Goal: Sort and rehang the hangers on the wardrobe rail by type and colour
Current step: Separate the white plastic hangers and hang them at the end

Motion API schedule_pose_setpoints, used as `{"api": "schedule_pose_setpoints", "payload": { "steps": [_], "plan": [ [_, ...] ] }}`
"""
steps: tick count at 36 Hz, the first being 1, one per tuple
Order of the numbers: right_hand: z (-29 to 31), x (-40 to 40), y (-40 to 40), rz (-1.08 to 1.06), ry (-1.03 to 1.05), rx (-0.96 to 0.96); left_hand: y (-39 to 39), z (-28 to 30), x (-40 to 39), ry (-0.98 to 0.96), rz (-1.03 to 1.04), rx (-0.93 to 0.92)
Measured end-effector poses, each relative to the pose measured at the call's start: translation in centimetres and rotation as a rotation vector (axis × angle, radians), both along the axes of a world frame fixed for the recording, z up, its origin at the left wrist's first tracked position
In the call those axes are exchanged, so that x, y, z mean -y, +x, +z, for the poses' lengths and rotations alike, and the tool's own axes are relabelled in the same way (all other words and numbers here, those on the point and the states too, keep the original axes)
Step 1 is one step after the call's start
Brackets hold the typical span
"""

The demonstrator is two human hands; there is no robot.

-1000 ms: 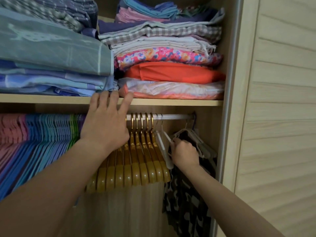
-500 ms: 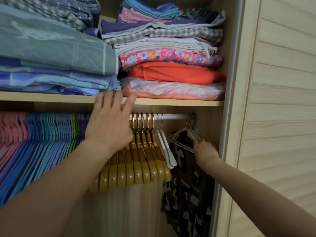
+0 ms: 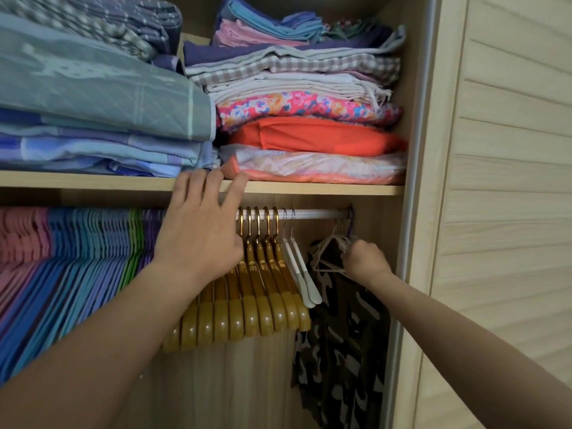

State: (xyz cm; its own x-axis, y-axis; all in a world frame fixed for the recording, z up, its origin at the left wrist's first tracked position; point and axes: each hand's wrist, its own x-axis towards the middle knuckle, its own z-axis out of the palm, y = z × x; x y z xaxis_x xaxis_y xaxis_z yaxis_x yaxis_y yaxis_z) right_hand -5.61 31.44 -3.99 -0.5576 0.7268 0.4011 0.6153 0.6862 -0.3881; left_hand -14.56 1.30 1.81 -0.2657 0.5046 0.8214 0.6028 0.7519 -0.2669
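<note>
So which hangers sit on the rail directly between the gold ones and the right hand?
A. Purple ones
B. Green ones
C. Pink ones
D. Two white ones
D: two white hangers hang just right of the gold hangers, before the right hand gripping the bunch at the rail's end.

The left hand (image 3: 198, 239) hides part of the rail (image 3: 315, 213) and the gold hangers' (image 3: 260, 292) left hooks. The coloured hangers (image 3: 71, 261) run off the left edge. The right hand's (image 3: 366, 261) fingers are out of sight.

Folded linens (image 3: 309, 134) on the shelf (image 3: 309, 189) — hangers (image 3: 263, 289) on the rail (image 3: 318, 213) below.
</note>
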Motion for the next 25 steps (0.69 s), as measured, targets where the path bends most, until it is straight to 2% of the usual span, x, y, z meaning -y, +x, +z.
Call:
{"api": "schedule_pose_setpoints", "payload": {
  "steps": [6,12,16,21,23,25],
  "plan": [
    [1.4,-0.4,-1.5,0.022,0.043,0.021,-0.2,0.0,-0.2,-0.007,0.026,0.0],
    [0.4,-1.1,-2.1,0.123,-0.018,0.101,-0.6,-0.1,-0.4,-0.01,0.028,-0.004],
    [-3.3,-0.2,-0.8,0.151,-0.045,0.183,-0.5,-0.4,-0.8,-0.024,0.049,0.003],
    [-7.7,2.2,1.8,0.214,-0.129,0.102,-0.3,0.4,-0.8,0.028,0.018,0.045],
    [-10.9,3.6,3.8,0.241,-0.208,0.054,0.6,-0.3,-1.0,0.084,-0.063,0.111],
    [-15.5,5.3,6.4,0.276,-0.294,0.053,2.7,-3.3,-0.9,0.178,-0.237,0.25]
  ]
}}
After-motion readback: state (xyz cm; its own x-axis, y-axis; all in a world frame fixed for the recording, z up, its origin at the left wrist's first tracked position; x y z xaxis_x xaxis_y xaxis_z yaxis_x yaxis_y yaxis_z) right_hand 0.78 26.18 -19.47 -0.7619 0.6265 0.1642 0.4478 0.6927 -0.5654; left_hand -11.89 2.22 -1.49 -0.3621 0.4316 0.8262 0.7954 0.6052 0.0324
